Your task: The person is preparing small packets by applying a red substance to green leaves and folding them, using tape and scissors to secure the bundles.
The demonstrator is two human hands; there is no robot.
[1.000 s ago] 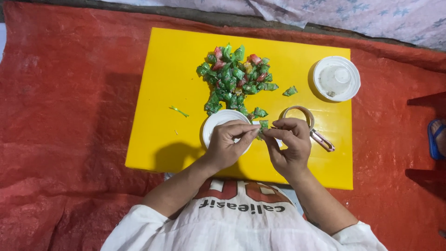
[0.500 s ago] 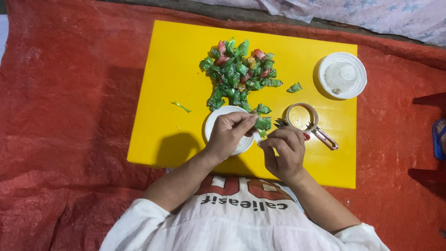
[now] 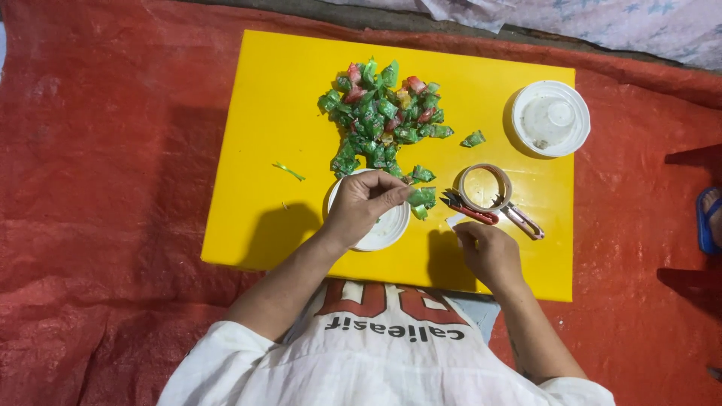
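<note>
My left hand [image 3: 366, 205] pinches a small green wrapped packet [image 3: 422, 197] over a white round lid [image 3: 382, 228] on the yellow board [image 3: 263, 128]. My right hand [image 3: 485, 252] rests on the board near its front edge, with a small white scrap [image 3: 454, 220] at its fingertips; whether it grips the scrap I cannot tell. A heap of green and red wrapped packets [image 3: 383, 120] lies just beyond the left hand. Small red-handled snips [image 3: 471, 210] and a roll of clear tape [image 3: 485, 187] lie just beyond the right hand.
A white round container lid [image 3: 550, 118] sits at the board's far right corner. One stray green packet [image 3: 473, 139] and a thin green strip [image 3: 289, 171] lie on the board. Red tarp [image 3: 105, 188] surrounds the board. A blue sandal [image 3: 707, 218] shows at the right edge.
My two hands have separated: the left stays over the white lid with the green packet, the right has drawn back toward me to the board's front edge.
</note>
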